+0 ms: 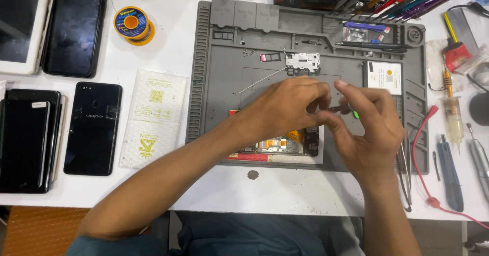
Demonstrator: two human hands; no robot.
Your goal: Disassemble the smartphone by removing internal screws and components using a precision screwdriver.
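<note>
White surface [153,11] carries a grey repair mat [224,57] with raised compartments along its top and left edges. On the mat's lower middle lies an opened phone [285,145], circuit side up, largely covered by both hands. Left hand [282,105] hovers over the phone, fingers curled together, tips meeting those of the right hand. Right hand [364,126] has thumb and forefinger pinched on a small dark tool [334,108]; its tip is hidden between the fingers. Left of the mat: a white padded pouch [153,118], a black phone [93,128] face down, a stack of dark phones [25,139]. A metal shield plate [302,61] rests on the upper mat. A solder spool [132,25] sits beyond the pouch.
</note>
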